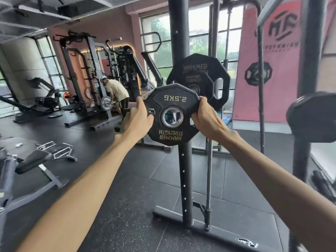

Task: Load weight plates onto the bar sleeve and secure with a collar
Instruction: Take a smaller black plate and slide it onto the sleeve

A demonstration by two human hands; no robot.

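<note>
The person is holding a small plate (pixel 171 115), the one marked 2.5KG, between both hands in front of the rack post (pixel 183 160). The left hand (pixel 137 118) is gripping the left rim, fingers wrapped to the back and thumb near a cut-out; the right hand (pixel 206 118) is clamping the right rim in the same way. I think both grips are pressing on opposite edges so that the plate is staying upright and its steel-lined hole (pixel 172 117) is facing the person, ready to line up with the sleeve. Behind it, larger plates (pixel 200 77) are already sitting on the sleeve, whose end (pixel 195 88) is showing just above the small plate. The small plate is not yet on the sleeve. No collar is visible.
</note>
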